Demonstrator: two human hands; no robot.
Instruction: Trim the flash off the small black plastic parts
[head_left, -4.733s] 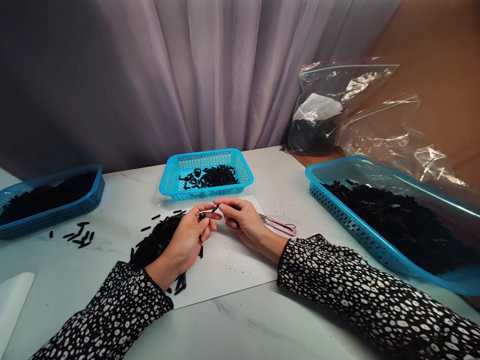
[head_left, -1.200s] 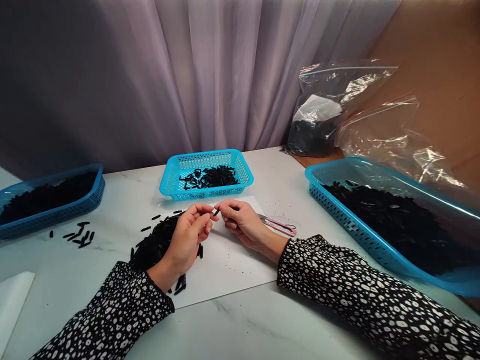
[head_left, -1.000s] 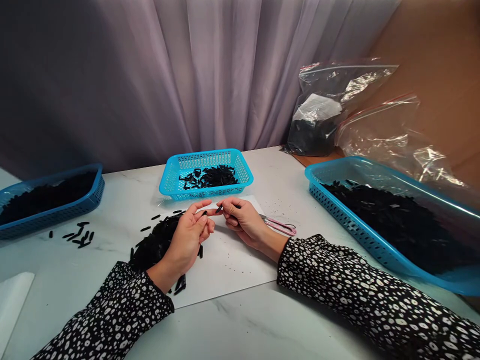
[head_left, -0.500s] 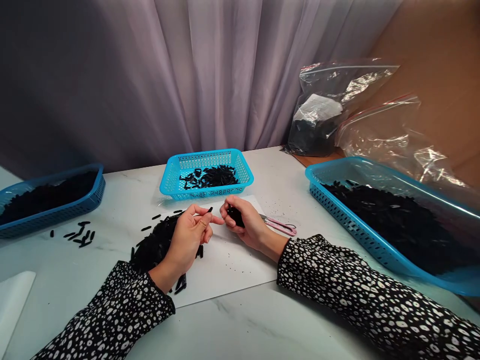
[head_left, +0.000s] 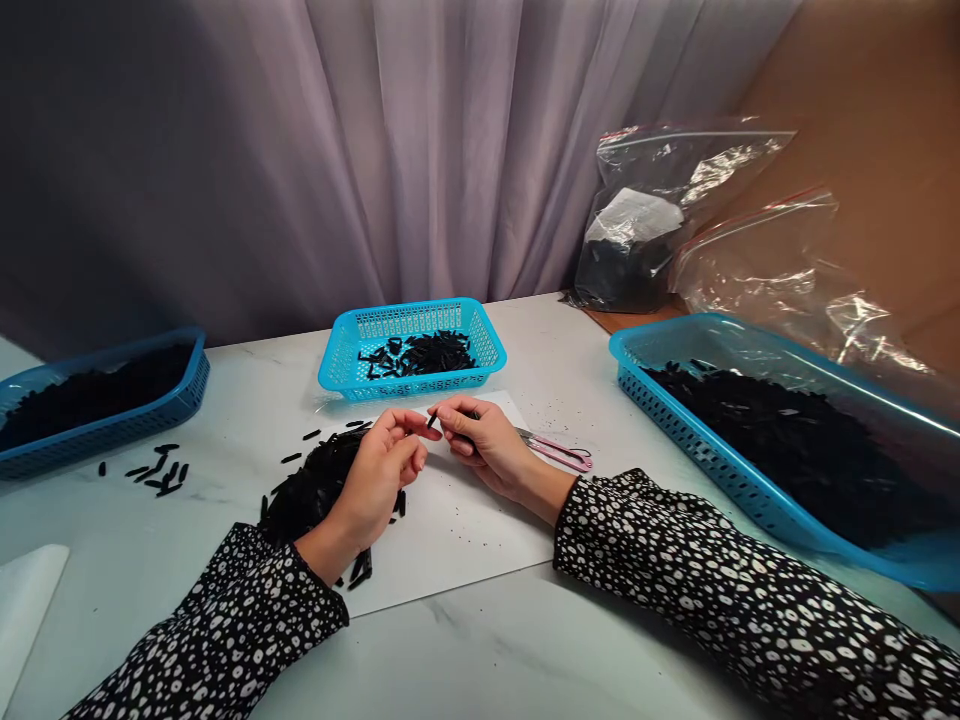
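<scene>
Both my hands meet over a white sheet [head_left: 457, 525] at the table's middle. My left hand [head_left: 375, 480] and my right hand [head_left: 484, 445] pinch the two ends of one small black piece [head_left: 431, 421] between fingertips. A heap of the same black pieces [head_left: 304, 490] lies on the sheet just left of my left hand. Pink snips [head_left: 559, 450] lie on the sheet behind my right hand. A small light-blue basket [head_left: 337, 365] with several black pieces stands just beyond my hands.
A dark-blue tray [head_left: 169, 405] of black pieces sits far left, with loose pieces [head_left: 157, 470] beside it. A large blue tray [head_left: 675, 420] full of black pieces is at the right. Plastic bags [head_left: 645, 220] lean at the back right. A curtain hangs behind.
Half a second ago my hands were slightly apart, the right one curled around black pieces. Now the fingertips have come together again on one small black piece.
</scene>
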